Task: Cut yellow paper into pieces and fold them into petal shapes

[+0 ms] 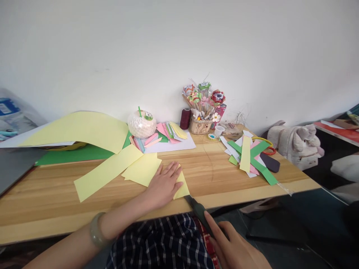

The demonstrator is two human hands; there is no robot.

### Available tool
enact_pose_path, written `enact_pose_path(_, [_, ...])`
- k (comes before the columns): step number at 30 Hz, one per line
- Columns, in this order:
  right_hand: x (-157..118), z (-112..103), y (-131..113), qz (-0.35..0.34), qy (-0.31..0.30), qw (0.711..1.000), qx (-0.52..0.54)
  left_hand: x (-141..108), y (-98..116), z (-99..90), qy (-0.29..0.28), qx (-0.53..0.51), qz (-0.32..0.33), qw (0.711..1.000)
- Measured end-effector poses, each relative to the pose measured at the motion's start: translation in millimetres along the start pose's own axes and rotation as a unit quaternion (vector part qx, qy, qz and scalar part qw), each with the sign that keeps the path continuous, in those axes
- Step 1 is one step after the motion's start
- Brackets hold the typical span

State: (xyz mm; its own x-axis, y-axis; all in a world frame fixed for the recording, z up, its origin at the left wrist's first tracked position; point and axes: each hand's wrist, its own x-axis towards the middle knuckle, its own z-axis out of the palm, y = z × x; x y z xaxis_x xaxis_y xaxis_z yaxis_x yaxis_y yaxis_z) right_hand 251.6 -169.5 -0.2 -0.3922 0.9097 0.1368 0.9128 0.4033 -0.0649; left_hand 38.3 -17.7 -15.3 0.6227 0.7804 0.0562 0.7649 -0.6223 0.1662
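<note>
My left hand (166, 184) lies flat with fingers stretched out on a piece of yellow paper (183, 188) near the front edge of the table. The paper is partly hidden under the palm. My right hand (234, 243) is wrapped round the dark handle of a knife (199, 211), forefinger along its top. The blade tip touches or lies just by the paper's lower right corner. Left of my left hand are more yellow sheets (143, 170) and a long yellow strip (108, 172).
Farther back stand a foam-netted fruit (142, 124), a maroon thread spool (185, 118) and a basket of paper flowers (201, 125). Coloured paper strips (256, 157) lie at the right beside a dark phone-like object (269, 163). Large yellow sheets (84, 130) rest at back left.
</note>
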Motion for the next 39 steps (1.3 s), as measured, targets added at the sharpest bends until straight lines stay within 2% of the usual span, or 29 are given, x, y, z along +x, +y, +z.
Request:
enact_pose_path(4, [7.4, 2.4, 5.6, -0.007, 0.011, 1.0, -0.01, 0.7, -1.4, 1.7, -0.006, 0.007, 0.003, 1.0])
enact_pose_path(15, [4.4, -0.7, 9.5, -0.005, 0.017, 0.999, -0.029, 0.6, -0.7, 5.6, 0.002, 0.011, 0.0, 1.0])
enact_pose_path(24, [16.9, -4.2, 5.9, -0.023, 0.083, 0.992, -0.097, 0.0, -1.1, 6.1, -0.001, 0.013, -0.005, 1.0])
enact_pose_path(39, [48.9, -6.8, 19.2, -0.017, 0.053, 0.99, -0.132, 0.4, 4.8, -1.0, -0.011, 0.016, -0.028, 0.999])
